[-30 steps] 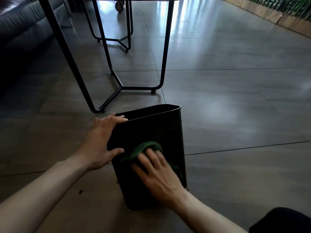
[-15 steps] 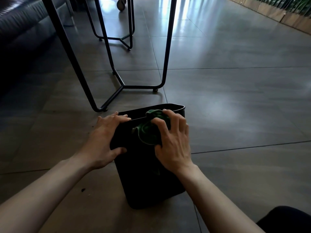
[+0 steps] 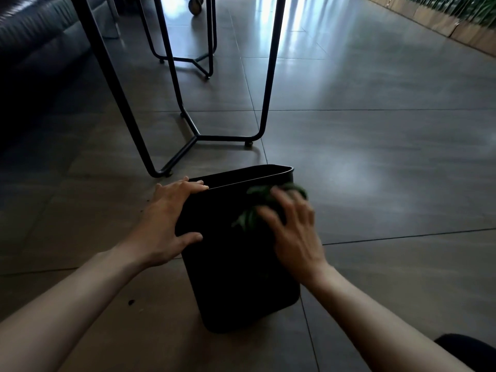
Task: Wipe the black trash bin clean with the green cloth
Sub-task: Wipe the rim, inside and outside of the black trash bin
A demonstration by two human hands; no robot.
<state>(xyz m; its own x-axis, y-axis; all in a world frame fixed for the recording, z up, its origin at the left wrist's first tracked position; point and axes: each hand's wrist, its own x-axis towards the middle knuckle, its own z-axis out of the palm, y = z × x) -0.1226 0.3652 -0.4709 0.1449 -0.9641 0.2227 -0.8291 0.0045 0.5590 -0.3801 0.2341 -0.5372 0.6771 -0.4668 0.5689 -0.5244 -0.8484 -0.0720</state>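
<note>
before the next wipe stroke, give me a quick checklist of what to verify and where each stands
1. Left hand steadies the black trash bin, fingers over the near rim corner: ok.
2. Green cloth sits between the right hand and the bin's near wall: ok.
3. Bin stands on the floor, roughly upright: ok.
4. Space around the bin; the table legs stand apart behind it: ok.
5. Near wall clean: cannot tell, too dark.
6. Cloth grip firm: cannot tell, the hand is blurred.
</note>
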